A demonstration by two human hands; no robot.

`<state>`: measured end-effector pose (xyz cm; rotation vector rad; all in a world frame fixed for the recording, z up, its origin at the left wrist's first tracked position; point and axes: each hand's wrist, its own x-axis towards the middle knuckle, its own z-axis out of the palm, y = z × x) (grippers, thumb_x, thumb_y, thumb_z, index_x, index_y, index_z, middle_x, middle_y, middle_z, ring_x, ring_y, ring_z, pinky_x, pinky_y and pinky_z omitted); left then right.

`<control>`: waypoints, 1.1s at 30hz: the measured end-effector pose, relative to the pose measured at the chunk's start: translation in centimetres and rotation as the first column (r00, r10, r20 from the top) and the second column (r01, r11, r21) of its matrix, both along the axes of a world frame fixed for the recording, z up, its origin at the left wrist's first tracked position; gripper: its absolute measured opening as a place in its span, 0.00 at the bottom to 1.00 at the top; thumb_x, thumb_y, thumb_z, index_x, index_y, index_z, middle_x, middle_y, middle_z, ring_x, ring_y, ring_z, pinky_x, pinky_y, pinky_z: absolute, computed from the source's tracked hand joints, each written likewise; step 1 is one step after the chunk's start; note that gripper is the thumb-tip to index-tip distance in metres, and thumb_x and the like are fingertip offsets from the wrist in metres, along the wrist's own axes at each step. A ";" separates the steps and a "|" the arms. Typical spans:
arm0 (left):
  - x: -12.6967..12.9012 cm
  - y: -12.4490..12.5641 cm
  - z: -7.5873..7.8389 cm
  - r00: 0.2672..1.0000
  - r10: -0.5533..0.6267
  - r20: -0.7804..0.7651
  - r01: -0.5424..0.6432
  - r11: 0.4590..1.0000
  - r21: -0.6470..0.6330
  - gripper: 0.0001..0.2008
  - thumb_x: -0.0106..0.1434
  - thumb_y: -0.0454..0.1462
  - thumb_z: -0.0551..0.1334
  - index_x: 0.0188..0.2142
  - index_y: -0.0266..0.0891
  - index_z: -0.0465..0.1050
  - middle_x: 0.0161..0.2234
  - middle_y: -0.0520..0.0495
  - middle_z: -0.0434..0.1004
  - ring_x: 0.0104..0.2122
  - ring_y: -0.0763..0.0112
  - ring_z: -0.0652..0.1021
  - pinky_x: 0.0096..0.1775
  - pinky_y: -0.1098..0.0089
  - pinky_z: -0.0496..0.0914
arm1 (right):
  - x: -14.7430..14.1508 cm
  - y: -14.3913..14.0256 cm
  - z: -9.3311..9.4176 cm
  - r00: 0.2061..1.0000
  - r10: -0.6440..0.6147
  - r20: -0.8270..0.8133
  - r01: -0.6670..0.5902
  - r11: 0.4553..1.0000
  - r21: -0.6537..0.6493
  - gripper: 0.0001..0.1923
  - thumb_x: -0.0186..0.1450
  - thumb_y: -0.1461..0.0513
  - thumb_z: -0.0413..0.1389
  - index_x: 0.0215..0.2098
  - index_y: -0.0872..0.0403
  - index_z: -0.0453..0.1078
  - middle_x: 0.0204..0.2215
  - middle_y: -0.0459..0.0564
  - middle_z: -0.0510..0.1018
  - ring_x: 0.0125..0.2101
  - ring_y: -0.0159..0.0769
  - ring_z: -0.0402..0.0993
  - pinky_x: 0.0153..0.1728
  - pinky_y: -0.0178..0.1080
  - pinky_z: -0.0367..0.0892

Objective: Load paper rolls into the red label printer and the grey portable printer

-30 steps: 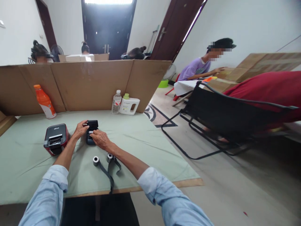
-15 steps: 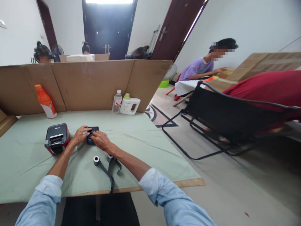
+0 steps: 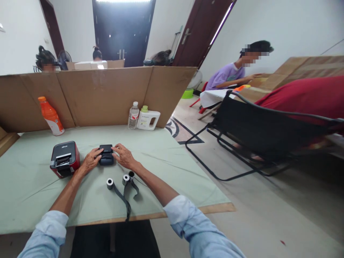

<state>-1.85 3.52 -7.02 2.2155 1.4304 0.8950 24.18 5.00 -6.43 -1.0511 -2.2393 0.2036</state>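
**Small black device [image 3: 106, 157]: probably light, rigid; grip the sides**

Sits flat on the green cloth [image 3: 172, 172], between left hand [image 3: 91, 160] and right hand [image 3: 124, 156]. Looks like hard plastic: stiff, maybe a bit slick. Best hold: both side edges, low on the body; go easy on the top seam, likely the fragile bit. Left: fingers loosely spread, touching the left edge. Right: also spread, fingertips at the right edge; contact hard to confirm. Neither wrapped around it. Red-and-black machine [image 3: 64, 157] to the left; small rolls [image 3: 110, 186] nearer the person.
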 end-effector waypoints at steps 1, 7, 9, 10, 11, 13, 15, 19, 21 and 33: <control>0.0 -0.2 0.1 1.000 0.003 0.001 -0.003 1.000 -0.003 0.25 0.69 0.41 0.58 0.63 0.42 0.74 0.65 0.38 0.71 0.64 0.53 0.72 0.66 0.51 0.66 | 0.3 0.3 -0.4 1.000 0.006 -0.014 -0.006 0.999 -0.042 0.19 0.72 0.61 0.57 0.60 0.49 0.73 0.51 0.54 0.75 0.46 0.39 0.75 0.48 0.41 0.72; 0.2 -1.5 0.9 0.999 -0.020 -0.049 0.017 0.998 -0.067 0.31 0.68 0.44 0.60 0.69 0.39 0.66 0.70 0.34 0.63 0.69 0.50 0.66 0.69 0.49 0.59 | 0.9 0.8 -2.5 0.983 0.104 -0.149 -0.127 0.980 -0.155 0.24 0.72 0.59 0.58 0.66 0.47 0.69 0.49 0.52 0.76 0.42 0.36 0.77 0.47 0.39 0.73; 0.2 -1.9 1.1 0.997 -0.030 -0.064 0.025 0.997 -0.077 0.33 0.68 0.46 0.61 0.70 0.39 0.65 0.71 0.34 0.61 0.70 0.48 0.64 0.70 0.49 0.58 | 0.8 0.7 -2.9 0.976 0.115 -0.185 -0.146 0.976 -0.163 0.26 0.71 0.58 0.59 0.67 0.46 0.68 0.49 0.52 0.76 0.41 0.36 0.77 0.46 0.39 0.73; 0.2 -2.1 1.2 0.997 -0.032 -0.069 0.027 0.997 -0.078 0.34 0.67 0.46 0.62 0.70 0.40 0.64 0.71 0.35 0.61 0.70 0.48 0.64 0.70 0.49 0.58 | 0.8 0.6 -3.0 0.974 0.116 -0.196 -0.149 0.975 -0.167 0.27 0.71 0.57 0.60 0.67 0.46 0.68 0.49 0.52 0.77 0.40 0.36 0.77 0.46 0.39 0.73; 0.3 -2.2 1.3 0.997 -0.034 -0.073 0.028 0.997 -0.078 0.35 0.66 0.47 0.64 0.70 0.41 0.64 0.71 0.35 0.61 0.70 0.48 0.64 0.69 0.49 0.59 | 0.8 0.5 -3.1 0.972 0.113 -0.204 -0.149 0.974 -0.171 0.27 0.71 0.57 0.60 0.67 0.46 0.68 0.50 0.52 0.77 0.40 0.36 0.77 0.46 0.39 0.73; 0.3 -2.4 1.4 0.996 -0.034 -0.082 0.028 0.997 -0.072 0.38 0.64 0.48 0.67 0.70 0.42 0.63 0.71 0.36 0.61 0.69 0.47 0.65 0.69 0.49 0.59 | 0.8 0.3 -3.1 0.972 0.106 -0.208 -0.144 0.974 -0.174 0.27 0.71 0.56 0.60 0.67 0.46 0.67 0.50 0.52 0.77 0.39 0.35 0.78 0.46 0.39 0.74; 0.4 -2.4 1.4 0.995 -0.032 -0.091 0.026 0.998 -0.061 0.40 0.62 0.50 0.69 0.70 0.41 0.63 0.70 0.34 0.62 0.69 0.46 0.66 0.69 0.49 0.60 | 0.9 0.2 -2.9 0.975 0.103 -0.197 -0.136 0.977 -0.166 0.28 0.70 0.56 0.61 0.68 0.46 0.67 0.50 0.52 0.77 0.39 0.35 0.78 0.46 0.40 0.74; 0.6 -2.2 1.2 0.995 -0.029 -0.100 0.028 1.000 -0.015 0.40 0.60 0.51 0.70 0.68 0.40 0.67 0.68 0.34 0.64 0.67 0.46 0.68 0.68 0.50 0.63 | 1.0 -0.1 -2.7 0.980 0.112 -0.163 -0.134 0.982 -0.131 0.29 0.70 0.55 0.62 0.68 0.46 0.67 0.52 0.53 0.77 0.42 0.37 0.78 0.49 0.41 0.73; 0.7 -2.1 1.1 0.994 -0.022 -0.103 0.024 1.000 0.014 0.38 0.59 0.50 0.71 0.67 0.41 0.69 0.67 0.35 0.66 0.66 0.46 0.70 0.67 0.50 0.64 | 1.1 -0.2 -2.7 0.981 0.115 -0.156 -0.135 0.983 -0.121 0.28 0.71 0.54 0.61 0.68 0.48 0.67 0.53 0.54 0.77 0.44 0.38 0.78 0.50 0.42 0.73; 1.0 -2.6 1.9 0.981 0.027 -0.193 -0.025 1.000 0.012 0.38 0.61 0.50 0.70 0.67 0.42 0.68 0.67 0.35 0.66 0.65 0.45 0.71 0.65 0.50 0.67 | 0.8 -0.3 -2.9 0.990 0.100 -0.104 -0.109 0.991 -0.081 0.28 0.72 0.52 0.59 0.68 0.51 0.66 0.53 0.56 0.78 0.52 0.42 0.76 0.53 0.42 0.72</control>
